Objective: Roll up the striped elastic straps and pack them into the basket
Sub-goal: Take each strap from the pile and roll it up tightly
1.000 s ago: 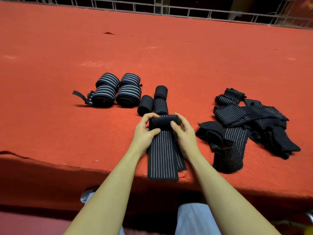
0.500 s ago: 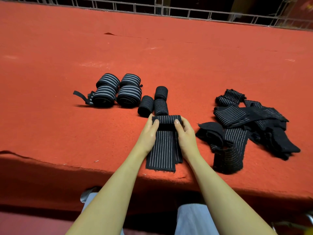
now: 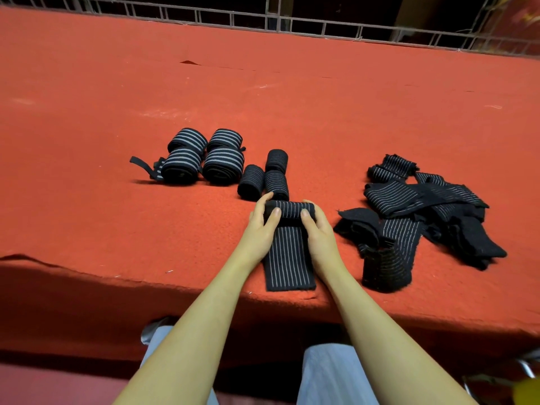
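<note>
- The strap (image 3: 289, 255) is flat black ribbed elastic with thin white lengthwise stripes, lying on the red felt table (image 3: 87, 200) near its front edge.
- Its far end is wound into a tight cylinder; the loose tail runs flat toward the person, its end cut square.
- The left hand (image 3: 260, 226) grasps the roll's left end, thumb on top and fingers curled behind.
- The right hand (image 3: 318, 229) grasps the right end the same way.
- Just beyond the roll sit three small rolls (image 3: 264, 178), dark and finely striped; left of them are four big rolls (image 3: 201, 157) with bolder stripes.
- To the right, a limp pile (image 3: 423, 214) of unrolled straps lies tangled, with frayed edges.
- A metal rail (image 3: 263, 21) runs along the table's far edge.
</note>
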`<state>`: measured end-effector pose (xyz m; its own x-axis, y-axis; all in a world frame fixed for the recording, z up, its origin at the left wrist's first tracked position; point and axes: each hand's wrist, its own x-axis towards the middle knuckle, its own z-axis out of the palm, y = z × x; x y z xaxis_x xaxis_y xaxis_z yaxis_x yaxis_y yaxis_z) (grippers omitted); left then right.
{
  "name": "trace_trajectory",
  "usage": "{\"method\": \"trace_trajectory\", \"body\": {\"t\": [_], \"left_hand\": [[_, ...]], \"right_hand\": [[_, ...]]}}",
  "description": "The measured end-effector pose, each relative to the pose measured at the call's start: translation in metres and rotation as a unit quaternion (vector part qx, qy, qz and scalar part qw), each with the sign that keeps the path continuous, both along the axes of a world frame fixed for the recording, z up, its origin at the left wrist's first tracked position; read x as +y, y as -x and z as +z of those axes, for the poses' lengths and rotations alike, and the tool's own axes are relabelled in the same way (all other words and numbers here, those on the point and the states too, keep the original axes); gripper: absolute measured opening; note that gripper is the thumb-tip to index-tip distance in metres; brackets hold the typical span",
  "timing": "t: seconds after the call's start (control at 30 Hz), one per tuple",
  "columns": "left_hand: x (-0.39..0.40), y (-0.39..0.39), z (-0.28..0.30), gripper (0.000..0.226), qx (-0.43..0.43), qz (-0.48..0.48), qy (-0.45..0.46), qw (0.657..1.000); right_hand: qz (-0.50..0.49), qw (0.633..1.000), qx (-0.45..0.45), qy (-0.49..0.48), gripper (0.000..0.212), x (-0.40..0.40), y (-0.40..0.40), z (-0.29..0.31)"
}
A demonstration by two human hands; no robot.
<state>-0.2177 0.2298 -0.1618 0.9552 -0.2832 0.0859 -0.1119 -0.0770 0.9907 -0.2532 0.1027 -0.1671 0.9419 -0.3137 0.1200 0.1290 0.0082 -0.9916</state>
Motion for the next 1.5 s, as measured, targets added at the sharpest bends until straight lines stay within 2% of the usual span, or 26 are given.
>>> {"method": "trace_trajectory", "body": {"t": [0.1,0.23,0.3,0.47,0.5,0.57,0.63,0.73,0.77,0.87,0.97,1.07,1.13,1.2,1.3,1.4,1.5], "left_hand": [[0.003,0.004,-0.001,0.036,0.005,0.010,0.049,0.999],[0.008,0.008,-0.002,0.050,0.021,0.024,0.145,0.989],[0.009,0.010,-0.001,0.052,0.033,0.020,0.180,0.983],[0.010,0.013,0.004,0.026,0.053,-0.001,0.247,0.968],[0.011,0.012,0.002,0.023,0.048,0.005,0.237,0.970],[0.012,0.009,0.000,0.033,0.039,0.013,0.199,0.979],[0.010,0.009,-0.001,0.038,0.064,0.023,0.195,0.979],[0.005,0.009,-0.002,0.020,0.059,0.058,0.162,0.983],[0.006,0.010,-0.002,0.020,0.054,0.065,0.159,0.984],[0.011,0.010,-0.001,0.028,0.046,0.071,0.190,0.978],[0.012,0.011,0.001,0.041,0.041,0.053,0.217,0.974],[0.013,0.011,0.002,0.045,0.055,0.055,0.239,0.968],[0.013,0.010,0.004,0.039,0.076,0.028,0.257,0.963],[0.013,0.009,0.004,0.029,0.084,-0.008,0.253,0.964],[0.010,0.009,0.001,0.034,0.079,0.011,0.214,0.974],[0.010,0.009,0.001,0.038,0.078,0.037,0.244,0.966],[0.014,0.009,0.000,0.049,0.058,0.025,0.269,0.961]], "right_hand": [[0.000,0.998,0.000,-0.064,0.030,-0.002,0.000,0.000],[0.025,0.997,-0.006,-0.076,0.044,-0.001,0.001,0.002],[0.037,0.996,-0.017,-0.081,0.042,0.000,0.004,0.003],[0.024,0.998,-0.030,-0.046,0.041,-0.003,0.008,0.003],[0.020,0.998,-0.030,-0.051,0.041,-0.003,0.007,0.002],[0.014,0.998,-0.026,-0.053,0.036,-0.003,0.006,0.000],[0.012,0.998,-0.027,-0.053,0.033,-0.003,0.006,0.000],[0.008,0.997,-0.024,-0.076,0.033,-0.003,0.005,0.000],[0.016,0.994,-0.023,-0.103,0.035,-0.004,0.004,0.001],[0.053,0.983,-0.031,-0.175,0.032,-0.005,0.006,0.005],[0.058,0.983,-0.038,-0.171,0.014,-0.003,0.007,0.007],[0.059,0.984,-0.031,-0.164,0.014,-0.003,0.008,0.007],[0.064,0.982,-0.034,-0.174,0.011,-0.005,0.010,0.008],[0.069,0.980,-0.040,-0.183,0.018,-0.007,0.010,0.008],[0.065,0.982,-0.040,-0.175,0.025,-0.007,0.009,0.007],[0.058,0.982,-0.029,-0.179,0.027,-0.005,0.008,0.008],[0.054,0.983,-0.024,-0.171,0.017,-0.003,0.008,0.009]]}}
